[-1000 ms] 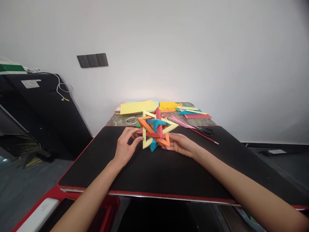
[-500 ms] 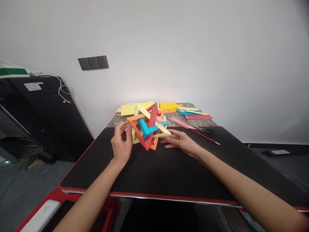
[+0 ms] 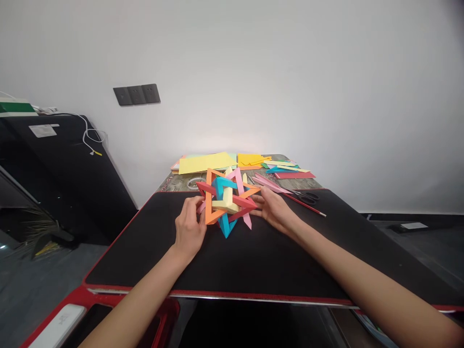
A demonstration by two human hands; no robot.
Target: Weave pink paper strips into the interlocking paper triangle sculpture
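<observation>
A paper model point(image 3: 227, 200) of interlocked orange, red, blue, pink and cream folded strips stands over the black mat, between both hands. My left hand point(image 3: 190, 227) is closed on its left side, fingers at the red and orange points. On the other side, my right hand point(image 3: 273, 209) has its thumb and fingers closed round the right-hand orange and red points. Some of its fingertips are hidden behind the model. A pink strip end point(image 3: 247, 221) sticks out at the model's lower right.
Behind the mat point(image 3: 275, 270) lie yellow sheets point(image 3: 205, 163), orange-yellow paper point(image 3: 250, 159), a tape roll point(image 3: 195, 183) and coloured strips point(image 3: 286, 167). Pink strips point(image 3: 270, 183), black scissors point(image 3: 308, 197) and a red pencil point(image 3: 308, 207) are at the right. A white object point(image 3: 58, 326) sits lower left.
The model has been turned, so the cream and blue centre and pink strips now face the camera. My right hand has closed on its right side; the left still holds the left side.
</observation>
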